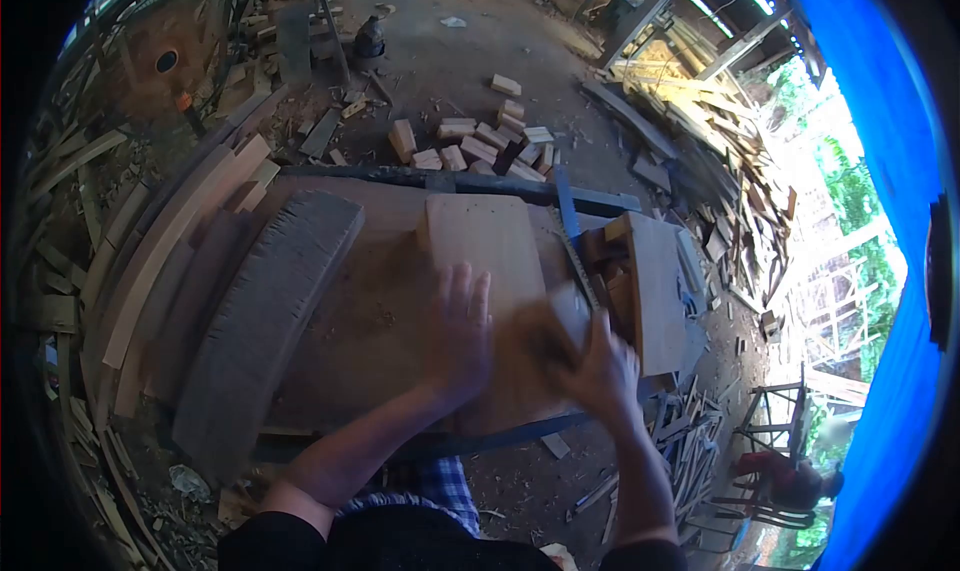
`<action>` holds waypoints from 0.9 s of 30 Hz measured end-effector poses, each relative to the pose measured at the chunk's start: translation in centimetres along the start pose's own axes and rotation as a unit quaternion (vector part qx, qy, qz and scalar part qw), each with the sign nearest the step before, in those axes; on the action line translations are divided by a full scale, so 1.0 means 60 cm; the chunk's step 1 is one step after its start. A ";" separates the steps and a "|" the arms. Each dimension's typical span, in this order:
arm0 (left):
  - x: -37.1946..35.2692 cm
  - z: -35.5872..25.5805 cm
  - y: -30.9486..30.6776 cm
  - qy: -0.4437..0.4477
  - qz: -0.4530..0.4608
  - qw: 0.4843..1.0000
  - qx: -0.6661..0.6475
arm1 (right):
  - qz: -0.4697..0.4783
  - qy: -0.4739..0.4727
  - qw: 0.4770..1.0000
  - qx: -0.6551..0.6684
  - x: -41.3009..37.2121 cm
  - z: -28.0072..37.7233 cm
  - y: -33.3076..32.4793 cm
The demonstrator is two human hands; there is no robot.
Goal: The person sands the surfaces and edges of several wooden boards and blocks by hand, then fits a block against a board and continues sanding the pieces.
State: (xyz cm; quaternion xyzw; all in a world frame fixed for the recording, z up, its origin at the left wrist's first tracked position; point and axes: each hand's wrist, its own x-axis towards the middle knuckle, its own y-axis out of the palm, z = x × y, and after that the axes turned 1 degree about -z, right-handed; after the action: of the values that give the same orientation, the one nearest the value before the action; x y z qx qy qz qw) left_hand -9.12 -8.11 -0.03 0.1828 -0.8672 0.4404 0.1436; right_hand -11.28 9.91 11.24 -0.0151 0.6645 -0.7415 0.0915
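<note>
My left hand (pixel 461 339) has its fingers stretched out flat and overlaps the near left edge of a pale wooden board (pixel 490 236) on the worktable (pixel 370 301). To its right, my right hand (pixel 606 373) is closed around a small wooden block (pixel 571 314), which is smeared by motion. Just beyond that block, a toothed saw blade (pixel 577 263) stands up from the table. A stack of wood with a light plank (pixel 657 291) on top lies right of the blade. On the left of the table rests a thick dark plank (pixel 270 321).
Long boards (pixel 170 261) are stacked along the left side. Cut blocks (pixel 478 148) lie in a heap on the floor past the table. Scrap wood (pixel 700 121) is piled at the right, and a blue tarp (pixel 890 171) hangs there. A seated person (pixel 795 483) is at the lower right.
</note>
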 end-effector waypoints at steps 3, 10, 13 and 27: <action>0.000 -0.003 -0.007 0.001 0.009 1.000 0.010 | -0.055 -0.021 0.998 0.008 0.188 0.064 0.004; -0.005 -0.003 0.002 -0.003 0.015 1.000 -0.008 | -0.022 -0.022 0.999 0.017 0.295 0.112 -0.015; -0.006 -0.001 0.000 -0.012 0.012 1.000 -0.001 | -0.020 -0.059 0.998 0.022 0.146 0.043 0.002; -0.003 -0.001 0.001 -0.013 0.001 0.999 -0.047 | -0.033 -0.021 0.999 0.000 0.313 0.118 -0.013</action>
State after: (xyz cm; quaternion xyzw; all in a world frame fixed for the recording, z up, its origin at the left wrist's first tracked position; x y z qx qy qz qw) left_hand -8.98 -7.97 -0.10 0.1803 -0.8891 0.3966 0.1400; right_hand -28.81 0.08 10.95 -0.0530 0.6618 -0.7434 0.0812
